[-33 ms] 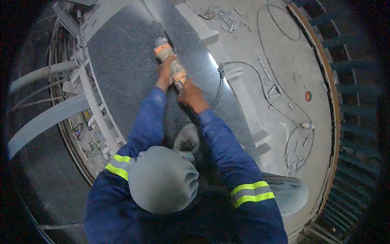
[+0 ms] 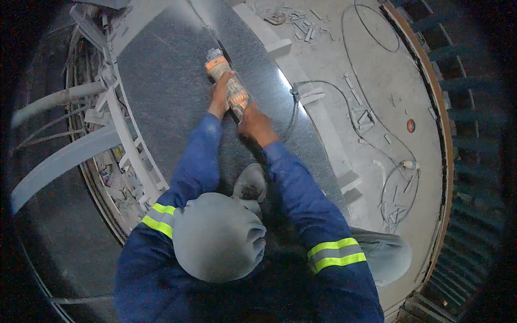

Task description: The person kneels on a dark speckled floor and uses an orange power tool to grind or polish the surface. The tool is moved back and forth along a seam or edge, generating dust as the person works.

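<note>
Start at 9 o'clock: note curved pipes (image 2: 62, 102), then a pale frame (image 2: 129, 132) at 10 o'clock, bordering a dark slab (image 2: 161, 81). Toward 11 o'clock, note pale haze (image 2: 188, 13), probably dust; likely to hide the groove (image 2: 215, 39) and so cause drift off line.

Find left hand (image 2: 219, 96) wrapped around the middle of the grinder (image 2: 235, 89), over the slab between 11 and 12 o'clock, head aimed at 11. Beware of kickback, from twisting in the groove or from a slackened grip. Cannot confirm wheel depth or guard; hidden from this view.

Near centre, note shoe (image 2: 251, 185) behind the grinder; exposed in case of a backward throw. Find right hand (image 2: 256, 124) clasped around the rear end.

At 1 o'clock, check cord (image 2: 295, 113); could snag on the slab edge and jerk the tool, if connected. At 3 o'clock, note connector (image 2: 407, 164); could part under tension. Around 4 o'clock, note offcuts (image 2: 396, 213); could cause tripping.
</note>
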Demonstrator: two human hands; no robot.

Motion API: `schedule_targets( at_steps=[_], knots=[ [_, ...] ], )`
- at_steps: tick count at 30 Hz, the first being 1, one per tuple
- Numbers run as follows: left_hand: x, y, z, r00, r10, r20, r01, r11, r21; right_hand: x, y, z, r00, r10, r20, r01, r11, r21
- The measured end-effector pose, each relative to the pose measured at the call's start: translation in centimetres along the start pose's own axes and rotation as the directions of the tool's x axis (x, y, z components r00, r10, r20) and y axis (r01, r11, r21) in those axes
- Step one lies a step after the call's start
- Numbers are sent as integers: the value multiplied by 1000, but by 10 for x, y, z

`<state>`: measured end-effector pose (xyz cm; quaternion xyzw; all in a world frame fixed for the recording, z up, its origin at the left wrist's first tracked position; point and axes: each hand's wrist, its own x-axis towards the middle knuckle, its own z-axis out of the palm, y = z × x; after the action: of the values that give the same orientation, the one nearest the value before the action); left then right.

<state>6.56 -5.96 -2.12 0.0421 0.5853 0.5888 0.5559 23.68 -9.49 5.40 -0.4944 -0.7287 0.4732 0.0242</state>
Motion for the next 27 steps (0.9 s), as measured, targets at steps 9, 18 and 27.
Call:
schedule_targets(
  at_steps=[9,18,27],
  knots=[
    [30,23,0,994,-9,107,6,1000,28,36,-4,3,998,-65,-9,65,998,-8],
    [-14,21,17,995,-17,97,16,1000,6,7,-2,-6,1000,-14,4,14,997,-77],
    [8,18,6,997,4,77,-4,1000,2,18,1,9,998,-28,-64,24,998,-65]
  ],
)
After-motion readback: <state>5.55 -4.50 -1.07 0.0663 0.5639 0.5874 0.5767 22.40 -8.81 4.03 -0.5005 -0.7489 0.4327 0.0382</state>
